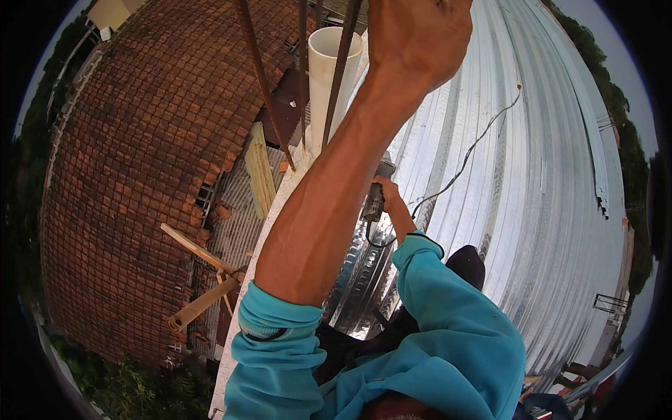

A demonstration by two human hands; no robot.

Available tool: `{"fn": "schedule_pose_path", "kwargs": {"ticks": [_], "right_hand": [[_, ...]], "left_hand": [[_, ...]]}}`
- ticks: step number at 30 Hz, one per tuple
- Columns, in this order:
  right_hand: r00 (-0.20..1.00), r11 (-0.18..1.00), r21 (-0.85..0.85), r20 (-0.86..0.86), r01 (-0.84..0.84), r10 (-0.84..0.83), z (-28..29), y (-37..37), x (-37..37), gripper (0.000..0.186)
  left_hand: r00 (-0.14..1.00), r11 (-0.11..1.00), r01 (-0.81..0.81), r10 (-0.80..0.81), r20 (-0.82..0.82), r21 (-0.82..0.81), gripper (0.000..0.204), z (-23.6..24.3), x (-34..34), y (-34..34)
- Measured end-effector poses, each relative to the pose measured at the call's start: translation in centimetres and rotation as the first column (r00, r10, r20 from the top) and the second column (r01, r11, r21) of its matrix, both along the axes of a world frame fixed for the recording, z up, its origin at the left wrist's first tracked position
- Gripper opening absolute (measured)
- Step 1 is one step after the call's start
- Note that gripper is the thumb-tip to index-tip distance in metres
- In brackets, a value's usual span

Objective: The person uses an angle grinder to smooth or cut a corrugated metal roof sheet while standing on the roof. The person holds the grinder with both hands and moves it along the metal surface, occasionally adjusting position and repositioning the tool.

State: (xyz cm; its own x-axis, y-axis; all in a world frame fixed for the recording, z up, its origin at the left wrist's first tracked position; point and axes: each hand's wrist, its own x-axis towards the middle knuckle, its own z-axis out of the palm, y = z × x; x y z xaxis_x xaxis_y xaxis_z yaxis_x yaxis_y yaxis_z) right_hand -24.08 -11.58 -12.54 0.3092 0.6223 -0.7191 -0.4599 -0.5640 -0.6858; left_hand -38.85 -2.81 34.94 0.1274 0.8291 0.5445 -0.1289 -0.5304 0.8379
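Note:
My left hand [418,36] is raised at the top edge, closed, with its fingers mostly turned out of sight; what it grips I cannot make out. The bare forearm crosses in front of upright rusty steel bars [262,84] and a white plastic pipe [320,73]. Further down, behind that forearm, my right hand [386,193] is closed on a grey corded power tool [373,205], partly hidden. A dark cord [455,176] runs from near it up across the metal sheeting. Both arms have turquoise sleeves.
Ribbed shiny metal roofing [546,175] spreads to the right. A pale concrete edge [280,199] drops toward an older tiled roof [119,175] on the left, with wooden boards [260,168], a bamboo pole [196,306] and corrugated sheet below. Trees border both sides.

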Motion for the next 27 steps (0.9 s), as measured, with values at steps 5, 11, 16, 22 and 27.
{"fn": "schedule_pose_path", "kwargs": {"ticks": [5, 11, 16, 22, 27], "right_hand": [[1.000, 1.000, 0.012, 0.000, 0.022, -0.022, -0.8, 0.4, 1.0, 0.028], [0.998, 0.997, -0.070, 0.049, 0.045, -0.042, -1.8, 2.0, 1.7, 0.042], [0.997, 0.998, -0.004, -0.022, 0.067, -0.068, -2.3, 1.5, 2.9, 0.049], [0.991, 0.997, 0.032, -0.116, 0.077, -0.073, -2.1, 2.1, 2.2, 0.041], [0.992, 0.997, 0.054, -0.114, 0.062, -0.056, -1.3, 2.3, 2.3, 0.040]], "left_hand": [[0.999, 0.999, 0.032, -0.032, 0.036, -0.011, 0.044, -0.2, 0.3, -0.4], [1.000, 1.000, 0.015, -0.014, 0.019, -0.005, 0.042, -0.2, 0.3, 0.0], [0.999, 0.999, -0.031, 0.030, 0.028, 0.029, 0.042, 0.2, 0.5, -0.6], [1.000, 0.999, -0.018, 0.018, -0.014, 0.028, 0.045, -0.2, -0.1, -0.1], [1.000, 0.997, 0.014, -0.015, 0.011, 0.076, 0.045, -0.4, -0.4, -0.3]]}}
